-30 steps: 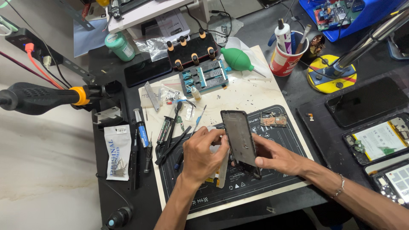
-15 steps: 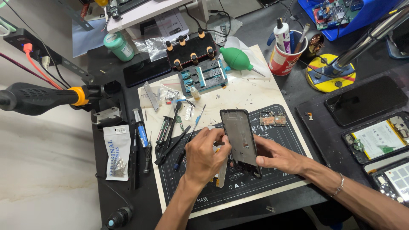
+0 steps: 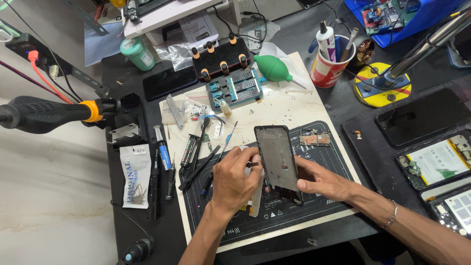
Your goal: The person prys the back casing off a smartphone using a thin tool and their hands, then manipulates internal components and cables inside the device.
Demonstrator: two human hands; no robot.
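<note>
head | right hand (image 3: 324, 182) grips phone frame (image 3: 277, 162) | left hand (image 3: 236, 180) perhaps pinching

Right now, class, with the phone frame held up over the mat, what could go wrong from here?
1. The right hand holds the phone frame tilted, by its edge; it might slip onto the work mat.
2. The left hand pinches something small and dark beside the frame, which could drop among the tools.
3. The loose circuit board lies close by and could be knocked.
</note>
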